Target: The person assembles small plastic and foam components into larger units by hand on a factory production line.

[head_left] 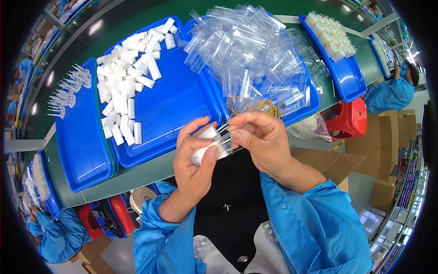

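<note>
Close in front of me, over the table's near edge, my left hand is closed round a few white blocks. Narrow clear plastic pieces stick out from them toward the right. There my right hand pinches with thumb and forefinger at the clear ends; what lies between its fingertips is too small to make out. Just beyond that hand, yellowish rubber bands lie on the edge of a blue tray heaped with clear plastic sleeves.
White blocks are piled in the middle blue tray. Farther left, a blue tray holds white pronged parts. Another tray of pale parts stands at right, near a red stool and cardboard boxes. Co-workers sit at both sides.
</note>
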### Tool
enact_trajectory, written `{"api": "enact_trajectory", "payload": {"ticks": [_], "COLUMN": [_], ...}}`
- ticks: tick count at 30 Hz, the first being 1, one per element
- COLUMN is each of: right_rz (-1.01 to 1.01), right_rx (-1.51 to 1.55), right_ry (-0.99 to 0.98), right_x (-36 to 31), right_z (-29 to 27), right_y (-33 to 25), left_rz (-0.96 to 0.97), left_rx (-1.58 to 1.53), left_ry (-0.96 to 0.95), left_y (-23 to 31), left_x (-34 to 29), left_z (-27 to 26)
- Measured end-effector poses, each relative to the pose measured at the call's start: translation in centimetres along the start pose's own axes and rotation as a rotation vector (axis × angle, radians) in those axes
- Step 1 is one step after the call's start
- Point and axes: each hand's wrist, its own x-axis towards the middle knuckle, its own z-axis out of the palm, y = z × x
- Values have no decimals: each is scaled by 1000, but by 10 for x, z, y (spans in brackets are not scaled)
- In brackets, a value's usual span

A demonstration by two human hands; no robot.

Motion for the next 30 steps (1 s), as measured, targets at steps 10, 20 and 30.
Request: {"api": "enact_trajectory", "payload": {"ticks": [10, 20, 30], "right_rz": [181, 42, -194], "right_rx": [23, -409, -633], "right_ry": [-103, -87, -195], "right_x": [9, 7, -8], "right_z": [-9, -16, -7], "right_y": [-26, -33, -14], "left_rz": [4, 174, 449], "left_rx": [281, 370, 315], "left_ry": [-97, -129, -43], "left_y": [10, -3, -15], "left_x": [1, -3, -6], "left_z": [-5, -6, 7]}}
